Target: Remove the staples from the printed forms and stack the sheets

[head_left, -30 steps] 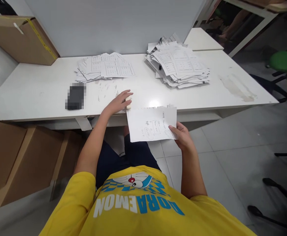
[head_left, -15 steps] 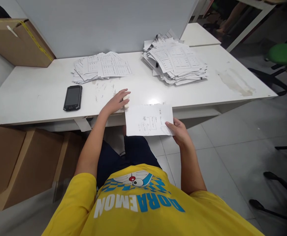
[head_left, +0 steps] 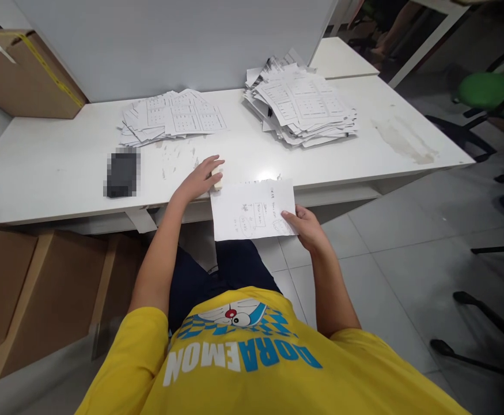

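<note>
My right hand grips the right edge of a white sheet of paper, thumb on top and fingers curled beneath. Handwritten notes and a drawn box cover part of the sheet, which juts out over the table's front edge. By the sheet's upper left corner, my left hand has its thumb and fingers around a small cream-coloured block. The block is partly hidden by the fingers, and its kind is not clear.
A smaller pile of printed sheets lies at the back left of the white table. A taller, untidy pile stands right of it. A dark, blurred-out phone lies left. Cardboard boxes flank the left; a green chair stands right.
The view has shifted slightly, so the table and piles sit a little further left. Both hands keep their holds, and the sheet is tilted slightly differently.
</note>
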A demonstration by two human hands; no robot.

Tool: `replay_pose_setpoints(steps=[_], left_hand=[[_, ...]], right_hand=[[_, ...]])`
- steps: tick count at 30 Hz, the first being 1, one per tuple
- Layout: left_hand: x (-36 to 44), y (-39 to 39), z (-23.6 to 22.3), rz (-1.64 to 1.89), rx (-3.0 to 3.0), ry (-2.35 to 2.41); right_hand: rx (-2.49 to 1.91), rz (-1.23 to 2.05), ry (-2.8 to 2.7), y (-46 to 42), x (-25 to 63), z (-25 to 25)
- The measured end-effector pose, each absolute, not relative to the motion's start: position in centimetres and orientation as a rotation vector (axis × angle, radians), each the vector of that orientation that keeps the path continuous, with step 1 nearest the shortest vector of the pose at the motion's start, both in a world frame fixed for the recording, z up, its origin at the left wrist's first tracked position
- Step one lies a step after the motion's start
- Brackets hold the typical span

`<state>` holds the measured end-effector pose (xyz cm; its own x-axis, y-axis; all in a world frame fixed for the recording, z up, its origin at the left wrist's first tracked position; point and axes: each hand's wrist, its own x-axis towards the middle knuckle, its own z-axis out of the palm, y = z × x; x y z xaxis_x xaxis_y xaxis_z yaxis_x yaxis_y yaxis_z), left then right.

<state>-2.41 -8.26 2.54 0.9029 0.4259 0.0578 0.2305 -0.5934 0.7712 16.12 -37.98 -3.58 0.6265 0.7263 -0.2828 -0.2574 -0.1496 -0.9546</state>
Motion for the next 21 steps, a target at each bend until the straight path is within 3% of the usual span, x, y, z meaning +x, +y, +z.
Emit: replay_pose_setpoints(steps=[21], left_hand=[[-2.47,-8.19,2.36,0.314,2.248,0.471]], right_hand=[[-1.507,0.906,-0.392,-37.66,15.85,-3.72]])
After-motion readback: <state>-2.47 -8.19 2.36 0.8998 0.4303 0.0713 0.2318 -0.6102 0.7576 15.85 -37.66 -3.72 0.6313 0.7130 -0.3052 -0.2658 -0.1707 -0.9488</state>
